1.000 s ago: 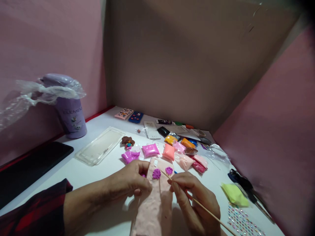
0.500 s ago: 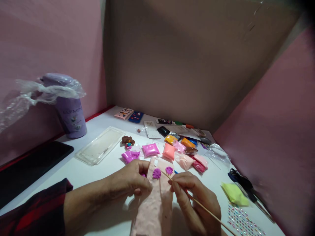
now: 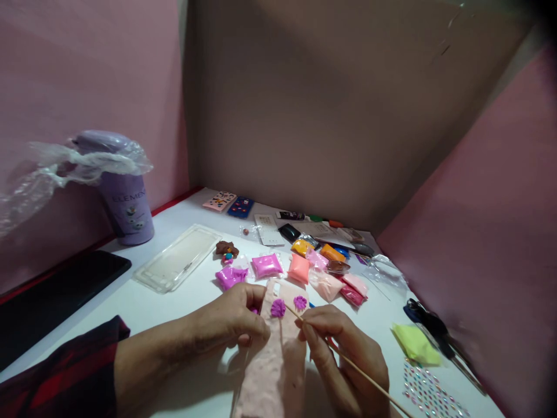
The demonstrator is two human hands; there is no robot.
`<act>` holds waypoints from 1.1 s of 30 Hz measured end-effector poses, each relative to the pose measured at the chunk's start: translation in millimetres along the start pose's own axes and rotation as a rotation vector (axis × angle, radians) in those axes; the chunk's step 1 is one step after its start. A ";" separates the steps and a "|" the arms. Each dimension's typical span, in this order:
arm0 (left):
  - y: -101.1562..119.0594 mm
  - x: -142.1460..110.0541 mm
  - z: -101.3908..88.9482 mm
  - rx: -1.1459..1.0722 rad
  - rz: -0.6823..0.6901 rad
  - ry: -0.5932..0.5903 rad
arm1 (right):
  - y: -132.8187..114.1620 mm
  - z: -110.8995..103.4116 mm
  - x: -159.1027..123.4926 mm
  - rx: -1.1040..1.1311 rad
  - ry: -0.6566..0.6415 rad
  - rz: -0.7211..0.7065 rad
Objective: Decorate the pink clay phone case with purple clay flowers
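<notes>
Pink slab (image 3: 266, 377): left hand (image 3: 235, 318) pinching, right hand (image 3: 353, 342) holding stick (image 3: 295, 313) pen-style

Dim overall; the white tabletop (image 3: 148, 307) at 6 o'clock is brightest, while the back wall (image 3: 278, 104) at 12 o'clock sinks into murky brown-grey. The thin stick (image 3: 351, 361) casts a soft shadow down the pale pink case (image 3: 261, 383), and a broader one covers its 3 o'clock side, beside the right hand (image 3: 348, 348). Glints catch the magenta packet (image 3: 267, 266) and, at 9 o'clock, the clear wrap (image 3: 87, 162). Wide-angle stretch slants the pink wall (image 3: 478, 220) at 3 o'clock; blackness fills the 2 o'clock corner.
</notes>
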State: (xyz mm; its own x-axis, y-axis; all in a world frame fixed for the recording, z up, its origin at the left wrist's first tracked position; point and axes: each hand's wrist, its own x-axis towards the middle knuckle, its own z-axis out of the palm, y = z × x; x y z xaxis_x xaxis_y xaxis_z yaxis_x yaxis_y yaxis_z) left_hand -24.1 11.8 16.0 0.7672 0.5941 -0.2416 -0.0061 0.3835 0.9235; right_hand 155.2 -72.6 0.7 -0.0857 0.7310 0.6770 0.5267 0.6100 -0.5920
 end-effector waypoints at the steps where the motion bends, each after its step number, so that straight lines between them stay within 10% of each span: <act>1: -0.2 0.0 -0.1 0.004 0.006 -0.004 | 0.0 0.6 0.6 0.003 -0.003 -0.010; 33: -8.2 3.0 -6.1 0.086 0.056 -0.020 | -2.9 1.3 2.2 0.036 -0.042 -0.058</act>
State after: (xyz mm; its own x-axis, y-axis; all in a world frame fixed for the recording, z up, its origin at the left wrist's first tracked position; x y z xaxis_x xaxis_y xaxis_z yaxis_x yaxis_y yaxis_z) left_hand -25.7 14.7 5.9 0.7800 0.5982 -0.1837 0.0050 0.2875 0.9578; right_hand 152.4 -72.3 3.3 -0.1506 0.7057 0.6923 0.4893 0.6617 -0.5681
